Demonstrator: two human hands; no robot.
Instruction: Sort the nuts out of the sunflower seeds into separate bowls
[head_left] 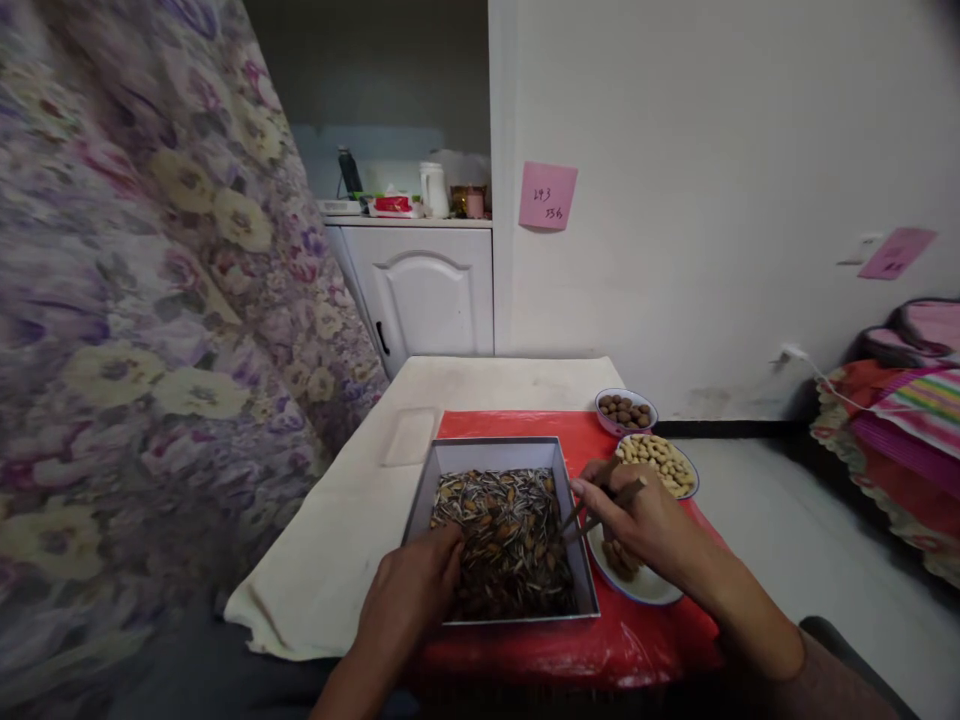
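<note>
A square grey box point(489, 455) full of mixed seeds and nuts point(501, 530) sits on a red sheet point(570, 650). My left hand point(411, 598) rests on the box's near left corner, fingers curled over the rim and touching the seeds. My right hand point(637, 520) is closed on a pair of brown chopsticks point(600, 508), whose tips point down into the right side of the box. Under the right hand lies a white bowl point(651, 588) holding a few brown nuts.
Behind the right hand stand a bowl of pale peanuts point(660, 462) and a smaller bowl of dark round nuts point(625, 410). The low table point(360, 520) has a cream cover. A floral curtain point(150, 330) hangs close on the left. A white cabinet point(424, 290) stands behind.
</note>
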